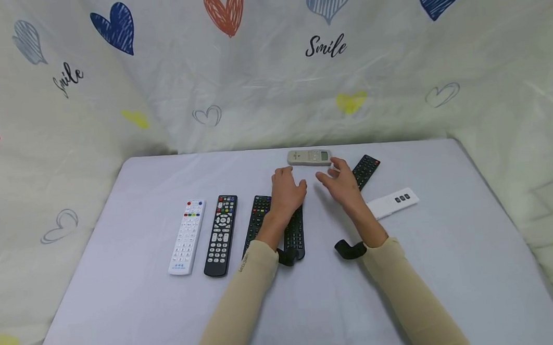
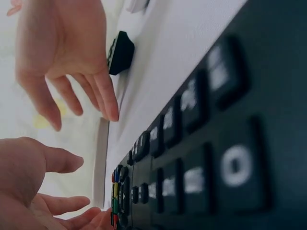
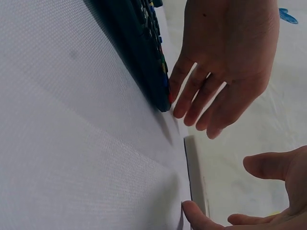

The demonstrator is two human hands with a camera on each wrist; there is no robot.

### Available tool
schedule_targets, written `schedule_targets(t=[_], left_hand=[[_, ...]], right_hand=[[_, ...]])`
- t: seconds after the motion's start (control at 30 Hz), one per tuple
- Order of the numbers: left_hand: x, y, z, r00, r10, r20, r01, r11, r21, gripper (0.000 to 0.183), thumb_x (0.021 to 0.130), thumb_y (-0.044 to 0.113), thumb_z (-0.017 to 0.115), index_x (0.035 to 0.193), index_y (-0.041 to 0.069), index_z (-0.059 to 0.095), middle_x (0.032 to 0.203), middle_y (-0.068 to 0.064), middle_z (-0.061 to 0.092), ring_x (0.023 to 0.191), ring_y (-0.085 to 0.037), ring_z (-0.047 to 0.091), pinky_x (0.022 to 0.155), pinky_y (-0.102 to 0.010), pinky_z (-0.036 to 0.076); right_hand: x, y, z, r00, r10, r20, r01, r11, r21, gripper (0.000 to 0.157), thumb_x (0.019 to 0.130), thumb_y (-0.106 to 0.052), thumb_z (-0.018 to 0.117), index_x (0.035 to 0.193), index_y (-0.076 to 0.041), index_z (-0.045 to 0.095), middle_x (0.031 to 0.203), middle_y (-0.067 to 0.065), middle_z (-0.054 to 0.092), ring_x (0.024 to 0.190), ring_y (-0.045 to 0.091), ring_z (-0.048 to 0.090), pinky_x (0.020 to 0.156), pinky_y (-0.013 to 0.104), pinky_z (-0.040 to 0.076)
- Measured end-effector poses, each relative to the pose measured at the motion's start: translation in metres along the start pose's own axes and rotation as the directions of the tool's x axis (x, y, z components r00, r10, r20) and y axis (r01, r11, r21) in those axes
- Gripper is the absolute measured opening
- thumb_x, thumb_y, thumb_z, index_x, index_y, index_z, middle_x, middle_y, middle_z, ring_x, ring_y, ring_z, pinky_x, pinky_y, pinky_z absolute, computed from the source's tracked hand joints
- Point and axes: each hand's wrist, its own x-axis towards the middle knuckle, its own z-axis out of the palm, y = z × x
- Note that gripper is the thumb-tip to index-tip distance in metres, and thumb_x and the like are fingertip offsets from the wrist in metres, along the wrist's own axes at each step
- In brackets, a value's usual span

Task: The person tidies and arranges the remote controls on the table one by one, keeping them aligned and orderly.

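Observation:
A grey remote with a small display (image 1: 302,157) lies crosswise near the table's back edge. My left hand (image 1: 287,190) is just in front of its left end, fingers extended and holding nothing. My right hand (image 1: 342,184) is near its right end, fingers loosely bent and thumb apart, with nothing in its grasp. Under my left hand and wrist lies a black remote (image 1: 295,236), partly hidden; its buttons fill much of the left wrist view. Left of it is another black remote (image 1: 258,209), partly covered by my left forearm. Both palms face each other across a gap.
Farther left lie a black remote with grey keys (image 1: 221,235) and a white remote (image 1: 187,237). Beyond my right hand, a small black remote (image 1: 366,170) lies slanted. A white remote with three dark buttons (image 1: 393,203) lies beside my right wrist. A white cloth (image 1: 124,316) covers the table.

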Motion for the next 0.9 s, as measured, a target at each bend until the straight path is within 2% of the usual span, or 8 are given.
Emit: schedule_targets(t=[0.33, 0.6, 0.73, 0.9], left_hand=[[0.017, -0.001, -0.001, 0.998, -0.022, 0.054, 0.02, 0.999, 0.039, 0.068, 0.103, 0.025, 0.063, 0.159, -0.003, 0.035, 0.163, -0.023, 0.038, 0.154, -0.035, 0.036, 0.123, -0.046, 0.04], [0.026, -0.001, -0.002, 0.997, -0.042, 0.069, 0.038, 0.997, 0.06, 0.071, 0.102, 0.024, 0.064, 0.159, -0.004, 0.034, 0.164, -0.022, 0.038, 0.155, -0.035, 0.037, 0.124, -0.044, 0.038], [0.031, -0.004, -0.003, 0.998, -0.03, 0.061, 0.027, 0.999, 0.04, 0.071, 0.1, 0.023, 0.065, 0.159, -0.002, 0.034, 0.161, -0.02, 0.043, 0.147, -0.032, 0.049, 0.119, -0.042, 0.045], [0.037, -0.008, -0.003, 0.998, -0.03, 0.058, 0.031, 0.999, -0.017, 0.071, 0.098, 0.022, 0.068, 0.159, 0.003, 0.037, 0.149, -0.015, 0.055, 0.131, -0.027, 0.062, 0.105, -0.04, 0.054]], right_hand=[[0.001, -0.003, 0.0, 1.0, 0.006, 0.031, -0.009, 0.996, 0.089, 0.078, 0.103, -0.019, 0.062, 0.164, 0.0, 0.019, 0.17, 0.027, 0.022, 0.155, 0.039, 0.035, 0.116, 0.049, 0.047], [0.007, -0.003, 0.001, 0.999, 0.022, 0.04, -0.026, 0.993, 0.115, 0.076, 0.103, -0.018, 0.062, 0.163, 0.001, 0.019, 0.168, 0.026, 0.027, 0.151, 0.036, 0.043, 0.114, 0.044, 0.05], [0.012, -0.003, 0.001, 0.998, 0.031, 0.046, -0.037, 0.991, 0.132, 0.077, 0.104, -0.017, 0.061, 0.164, 0.001, 0.017, 0.168, 0.025, 0.028, 0.148, 0.035, 0.047, 0.112, 0.042, 0.051], [0.017, -0.002, 0.001, 0.996, 0.036, 0.078, -0.049, 0.985, 0.163, 0.079, 0.104, -0.015, 0.06, 0.165, 0.002, 0.012, 0.168, 0.024, 0.026, 0.146, 0.035, 0.049, 0.113, 0.04, 0.051]])
